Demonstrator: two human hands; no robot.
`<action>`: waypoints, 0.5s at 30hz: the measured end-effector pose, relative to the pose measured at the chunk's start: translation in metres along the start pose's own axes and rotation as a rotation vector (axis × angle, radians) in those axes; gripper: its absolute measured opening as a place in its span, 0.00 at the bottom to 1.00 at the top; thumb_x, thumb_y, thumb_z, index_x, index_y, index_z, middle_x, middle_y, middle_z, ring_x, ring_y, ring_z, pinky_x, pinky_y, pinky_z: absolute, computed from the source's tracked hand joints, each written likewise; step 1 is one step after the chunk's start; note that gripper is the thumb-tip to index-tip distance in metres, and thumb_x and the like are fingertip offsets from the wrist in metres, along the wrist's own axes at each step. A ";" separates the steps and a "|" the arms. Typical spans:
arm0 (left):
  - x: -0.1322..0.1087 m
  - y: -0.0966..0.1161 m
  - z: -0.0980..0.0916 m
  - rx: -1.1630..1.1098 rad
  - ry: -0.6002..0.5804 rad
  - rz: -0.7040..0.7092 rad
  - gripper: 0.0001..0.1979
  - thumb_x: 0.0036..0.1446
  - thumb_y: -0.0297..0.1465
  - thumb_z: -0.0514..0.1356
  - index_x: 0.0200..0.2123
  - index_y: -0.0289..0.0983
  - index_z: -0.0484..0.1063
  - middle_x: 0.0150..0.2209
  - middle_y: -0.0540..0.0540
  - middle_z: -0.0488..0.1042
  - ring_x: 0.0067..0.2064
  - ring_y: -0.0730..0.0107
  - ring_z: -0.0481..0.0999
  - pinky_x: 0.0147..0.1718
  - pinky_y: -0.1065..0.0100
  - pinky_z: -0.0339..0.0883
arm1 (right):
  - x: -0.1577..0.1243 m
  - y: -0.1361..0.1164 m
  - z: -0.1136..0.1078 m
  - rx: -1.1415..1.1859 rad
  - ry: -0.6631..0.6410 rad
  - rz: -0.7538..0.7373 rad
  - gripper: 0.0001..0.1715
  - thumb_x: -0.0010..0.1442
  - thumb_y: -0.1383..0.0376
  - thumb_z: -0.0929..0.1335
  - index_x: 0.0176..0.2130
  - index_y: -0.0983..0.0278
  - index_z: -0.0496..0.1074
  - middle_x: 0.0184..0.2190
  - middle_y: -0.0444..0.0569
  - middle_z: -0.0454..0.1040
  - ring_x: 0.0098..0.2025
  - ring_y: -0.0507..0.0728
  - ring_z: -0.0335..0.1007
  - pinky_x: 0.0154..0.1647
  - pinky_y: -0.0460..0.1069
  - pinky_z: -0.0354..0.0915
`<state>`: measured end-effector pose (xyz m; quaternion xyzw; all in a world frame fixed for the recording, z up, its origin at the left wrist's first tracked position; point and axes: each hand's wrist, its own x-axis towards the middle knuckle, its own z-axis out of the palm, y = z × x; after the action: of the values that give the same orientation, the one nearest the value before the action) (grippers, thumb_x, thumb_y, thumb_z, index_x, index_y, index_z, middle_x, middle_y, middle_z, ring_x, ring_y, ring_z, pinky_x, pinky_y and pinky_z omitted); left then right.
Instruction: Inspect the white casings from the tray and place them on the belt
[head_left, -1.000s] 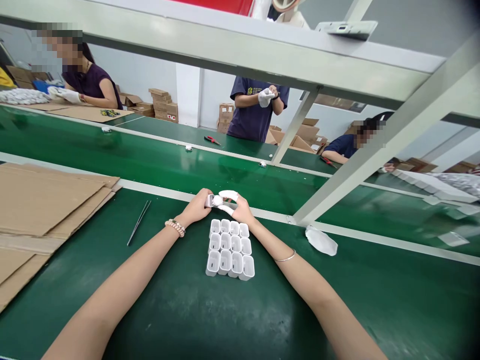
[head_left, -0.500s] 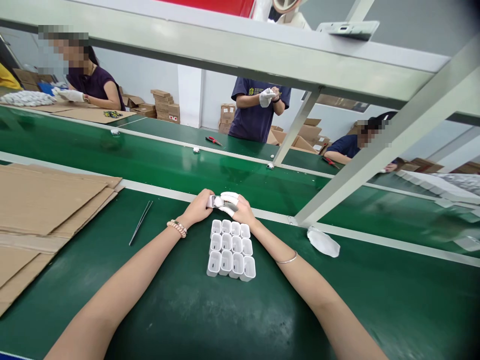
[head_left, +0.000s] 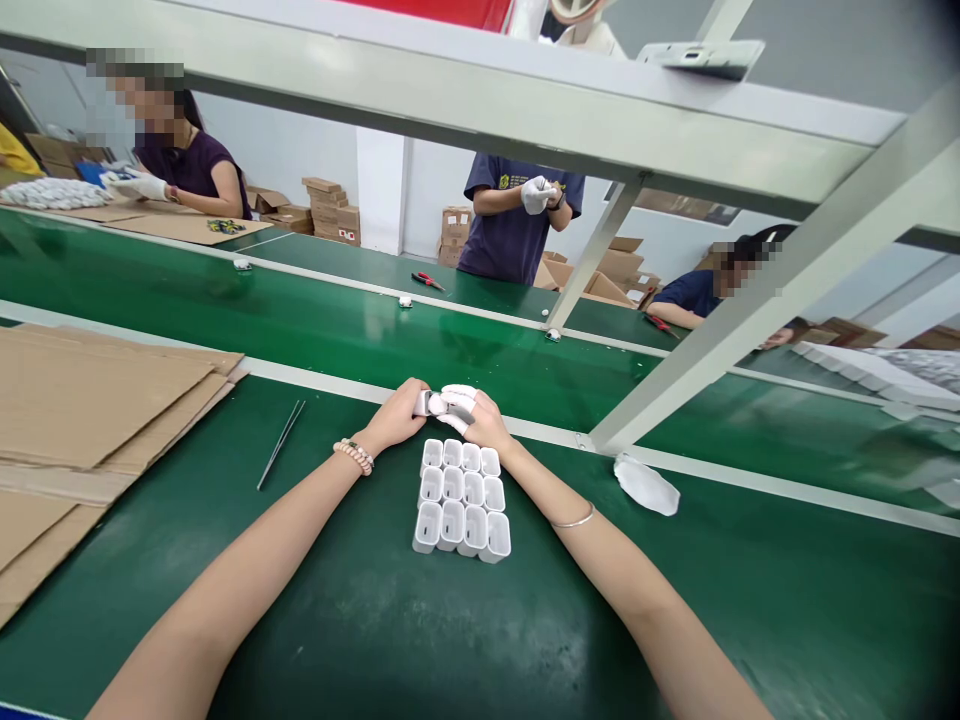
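Observation:
Beyond the white cups, my two hands meet near the belt's edge. My left hand (head_left: 399,412) is closed on a small white plastic housing (head_left: 421,404). White finger covers sit on the fingers of my right hand (head_left: 480,416), which pinches a small rounded white piece (head_left: 438,405) against the housing. The piece's exact kind is too small to make out. Just below the hands, open white plastic cups (head_left: 452,523) stand upright in tight rows, several with a dark slot or mark inside.
Metal tweezers (head_left: 281,445) lie left of my forearm, beside stacked cardboard sheets (head_left: 97,400). A white shallow piece (head_left: 647,486) rests to the right, near a slanted frame post (head_left: 697,330). Small white parts (head_left: 406,302) sit along the green belt (head_left: 315,320). Three co-workers sit or stand opposite.
The small white parts along the belt have shifted slightly right. My hands and the pieces in them stay almost in place. Co-workers' hands have moved a little.

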<state>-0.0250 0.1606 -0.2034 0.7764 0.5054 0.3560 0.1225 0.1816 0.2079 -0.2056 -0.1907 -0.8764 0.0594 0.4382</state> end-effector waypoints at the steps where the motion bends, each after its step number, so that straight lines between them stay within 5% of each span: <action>1: 0.000 0.000 0.000 -0.002 0.005 -0.004 0.17 0.50 0.23 0.55 0.45 0.37 0.60 0.43 0.43 0.67 0.45 0.57 0.71 0.46 0.57 0.66 | 0.000 0.000 0.000 0.003 -0.001 0.006 0.17 0.60 0.56 0.70 0.48 0.58 0.75 0.50 0.55 0.76 0.51 0.61 0.73 0.51 0.58 0.69; 15: 0.000 0.000 0.000 -0.037 -0.010 0.013 0.18 0.49 0.23 0.55 0.45 0.38 0.62 0.43 0.43 0.67 0.45 0.58 0.71 0.46 0.56 0.66 | -0.001 -0.001 0.000 -0.037 -0.091 0.048 0.18 0.62 0.55 0.68 0.50 0.56 0.75 0.52 0.55 0.74 0.52 0.62 0.71 0.52 0.58 0.67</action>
<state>-0.0246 0.1606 -0.2035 0.7790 0.4929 0.3624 0.1370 0.1818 0.2071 -0.2062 -0.2170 -0.8915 0.0625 0.3927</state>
